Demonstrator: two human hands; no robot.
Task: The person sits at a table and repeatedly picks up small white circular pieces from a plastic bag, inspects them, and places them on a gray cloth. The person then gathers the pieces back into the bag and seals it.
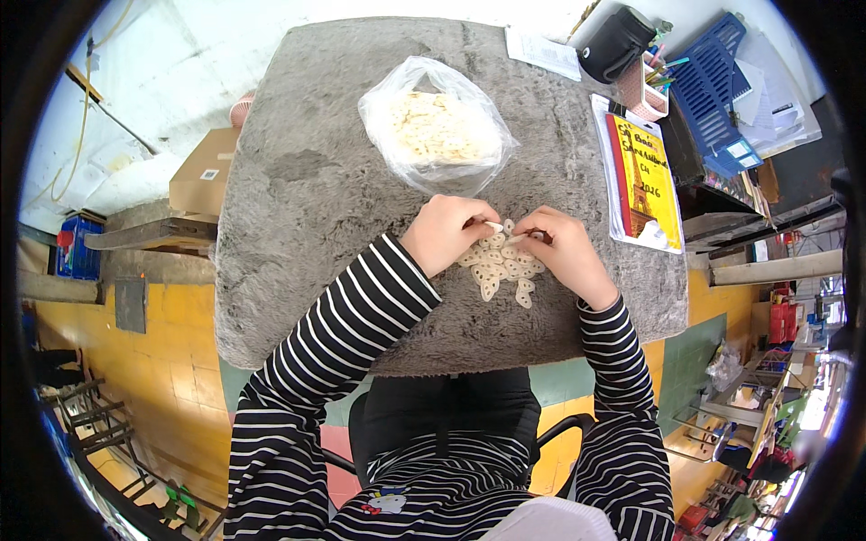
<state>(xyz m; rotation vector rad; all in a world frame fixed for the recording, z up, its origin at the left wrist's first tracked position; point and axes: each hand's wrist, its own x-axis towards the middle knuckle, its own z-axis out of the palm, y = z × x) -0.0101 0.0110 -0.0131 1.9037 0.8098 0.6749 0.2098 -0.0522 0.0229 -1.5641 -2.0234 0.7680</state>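
Note:
A small pile of flat cream pieces [490, 273], roughly triangular and dotted with dark marks or holes, lies on the grey plush cloth in front of me. Just above its left side, my left hand [448, 234] pinches one small cream piece [493, 226] between thumb and fingers. Across from it, my right hand [566, 255] is closed in a pinch on another pale piece [517, 239], mostly covered by the fingertips. Beyond the hands sits a clear plastic bag [496, 155] with a pale yellowish mass inside, its contents blurred by the plastic.
Grey plush cloth [298, 225] covers the table. On the right lie a yellow-covered booklet [642, 180] in a clear sleeve, a pink pen basket [642, 90], a blue file rack [713, 90] and a black case [617, 43]. A cardboard box [206, 171] stands beyond the left edge.

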